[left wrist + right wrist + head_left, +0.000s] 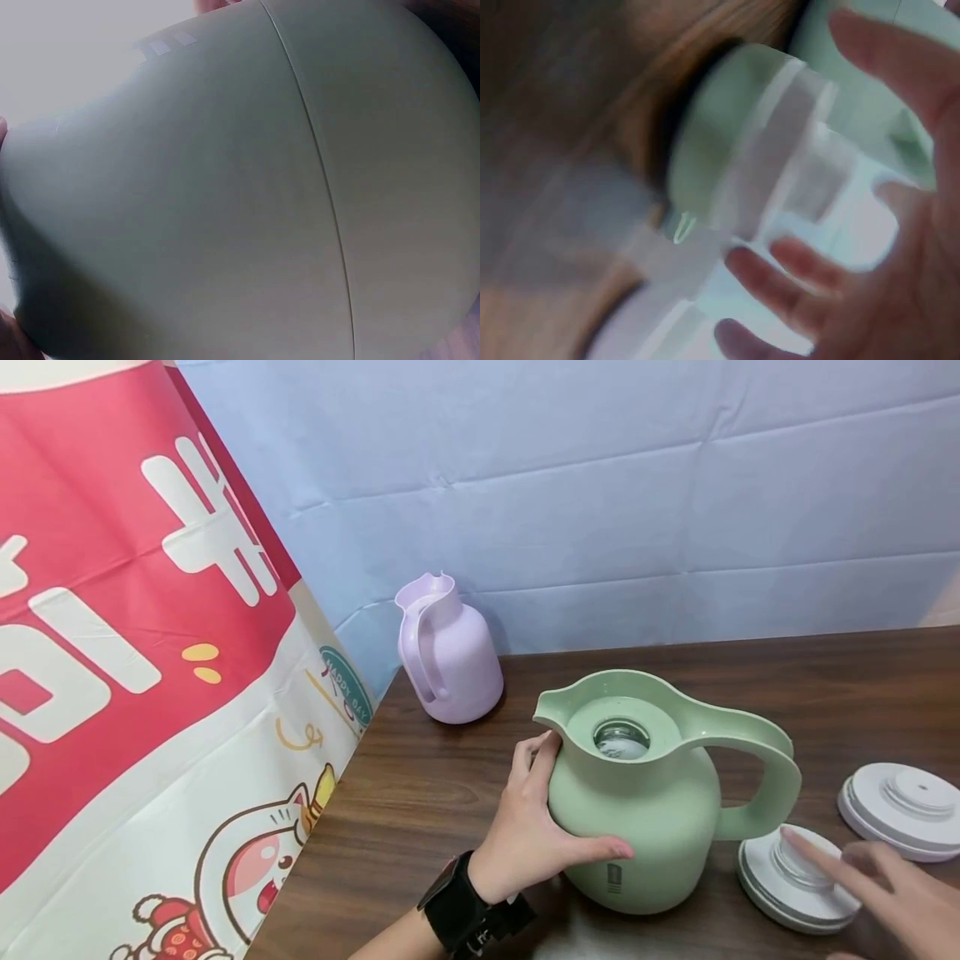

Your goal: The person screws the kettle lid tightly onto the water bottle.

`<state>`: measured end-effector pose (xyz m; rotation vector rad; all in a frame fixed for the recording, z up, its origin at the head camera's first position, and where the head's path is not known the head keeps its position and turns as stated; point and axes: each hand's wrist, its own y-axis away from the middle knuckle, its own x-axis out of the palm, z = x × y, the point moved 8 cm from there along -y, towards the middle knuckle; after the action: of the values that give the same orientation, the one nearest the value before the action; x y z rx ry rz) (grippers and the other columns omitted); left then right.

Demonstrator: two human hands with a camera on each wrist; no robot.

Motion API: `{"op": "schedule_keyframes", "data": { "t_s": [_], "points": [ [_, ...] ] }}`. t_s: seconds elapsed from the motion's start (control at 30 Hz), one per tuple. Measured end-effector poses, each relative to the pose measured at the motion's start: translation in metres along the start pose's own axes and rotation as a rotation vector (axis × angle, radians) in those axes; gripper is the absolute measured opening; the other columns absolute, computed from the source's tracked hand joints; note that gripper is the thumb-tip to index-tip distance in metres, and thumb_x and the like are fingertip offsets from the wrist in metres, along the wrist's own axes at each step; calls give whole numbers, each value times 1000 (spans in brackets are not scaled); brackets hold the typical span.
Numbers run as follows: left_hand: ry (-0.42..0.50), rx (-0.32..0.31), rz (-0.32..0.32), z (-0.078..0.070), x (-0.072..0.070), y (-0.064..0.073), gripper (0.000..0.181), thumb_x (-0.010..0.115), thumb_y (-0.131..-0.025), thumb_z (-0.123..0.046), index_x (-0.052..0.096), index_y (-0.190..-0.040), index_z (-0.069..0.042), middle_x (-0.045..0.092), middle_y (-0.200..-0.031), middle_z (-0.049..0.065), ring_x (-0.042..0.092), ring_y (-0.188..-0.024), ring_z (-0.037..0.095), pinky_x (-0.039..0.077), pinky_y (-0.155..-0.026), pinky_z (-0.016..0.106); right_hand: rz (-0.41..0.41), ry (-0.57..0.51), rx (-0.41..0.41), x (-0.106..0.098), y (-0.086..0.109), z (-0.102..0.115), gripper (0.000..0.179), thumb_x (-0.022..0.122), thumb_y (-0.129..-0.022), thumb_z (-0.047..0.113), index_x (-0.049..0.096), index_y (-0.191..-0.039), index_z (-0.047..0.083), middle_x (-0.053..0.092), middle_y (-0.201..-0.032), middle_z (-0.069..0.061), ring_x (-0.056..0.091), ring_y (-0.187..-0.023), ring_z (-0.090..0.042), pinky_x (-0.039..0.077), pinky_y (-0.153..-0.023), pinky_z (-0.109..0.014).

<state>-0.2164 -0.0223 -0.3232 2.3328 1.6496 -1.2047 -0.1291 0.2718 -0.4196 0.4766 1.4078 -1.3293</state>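
A green thermos jug [637, 810] stands upright on the table, its mouth uncovered and its handle to the right. My left hand [532, 827] grips the jug's left side, thumb across the front and fingers round the back; the jug's body [225, 187] fills the left wrist view. Right of the jug lies a lid [813, 893], white stopper upward; the right wrist view shows this lid [712, 142] with a green outer part. Over it is my right hand [885, 885], fingers spread. Contact between the fingertips and the lid cannot be told.
A second white lid [900, 810] lies stopper up at the right edge of the head view. Farther back stands a purple jug [461, 660] near the blue backdrop cloth [562, 510]. A printed red and white cloth [112, 568] hangs along the table's left edge.
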Motion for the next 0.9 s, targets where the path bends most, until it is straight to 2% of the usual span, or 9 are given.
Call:
{"op": "schedule_keyframes", "data": {
  "t_s": [0.07,0.13,0.2,0.23,0.3,0.43,0.57,0.8,0.9],
  "points": [
    [-3,4,2,-1,1,-1,114,91,-53,-47,24,-145,-46,28,-137,-10,37,-120,6,42,-93,34,-49,-14,-14,-5,-3,-2,120,89,-43,52,38,-146,17,47,-108,-15,52,-87,-25,44,-65,-29],
    [0,5,5,-1,1,-2,114,91,-53,-46,24,-145,-46,28,-137,-10,36,-120,5,42,-93,34,32,-92,71,5,-4,-13,135,91,-43,51,22,-151,8,44,-121,-27,47,-107,-44,44,-88,-31],
    [2,4,8,-1,1,-2,114,92,-53,-46,24,-145,-46,28,-137,-10,35,-120,5,42,-93,34,136,-139,170,19,-3,-24,136,92,-50,40,10,-150,-1,36,-129,-38,41,-111,-56,42,-92,-28],
    [4,3,9,-1,1,-2,114,92,-53,-46,24,-145,-46,28,-137,-10,35,-120,4,42,-93,34,165,-151,196,23,-2,-27,133,92,-53,36,9,-149,-5,36,-129,-40,44,-113,-53,45,-90,-29],
    [7,2,11,-2,2,-2,115,92,-53,-46,24,-145,-46,28,-137,-10,35,-120,4,42,-93,34,136,-178,191,27,-4,-30,124,92,-53,32,20,-146,-7,44,-124,-37,55,-109,-33,37,-78,-9],
    [11,7,9,-1,2,-2,115,92,-53,-46,24,-145,-45,28,-137,-9,34,-121,4,42,-94,33,-10,-165,158,19,-7,-26,105,95,-41,36,46,-128,2,60,-107,-12,53,-81,3,32,-65,-6],
    [8,12,4,-2,2,-1,115,92,-53,-45,24,-145,-45,28,-137,-9,35,-121,4,42,-94,33,-70,-195,200,13,-8,-24,96,96,-36,34,53,-117,5,62,-101,-5,50,-80,8,28,-65,-4],
    [0,22,2,-4,1,-2,114,91,-54,-46,24,-145,-46,29,-137,-10,33,-122,5,42,-94,34,-169,-259,351,-3,-3,-30,96,95,-38,20,49,-118,-6,58,-96,-31,34,-84,20,26,-70,-3],
    [-1,24,2,-4,0,-2,114,91,-54,-46,24,-145,-45,29,-137,-10,33,-121,5,42,-94,34,-329,-383,340,-14,-1,-31,96,92,-33,4,54,-121,10,63,-104,-3,32,-89,23,21,-82,1]
  ]
}}
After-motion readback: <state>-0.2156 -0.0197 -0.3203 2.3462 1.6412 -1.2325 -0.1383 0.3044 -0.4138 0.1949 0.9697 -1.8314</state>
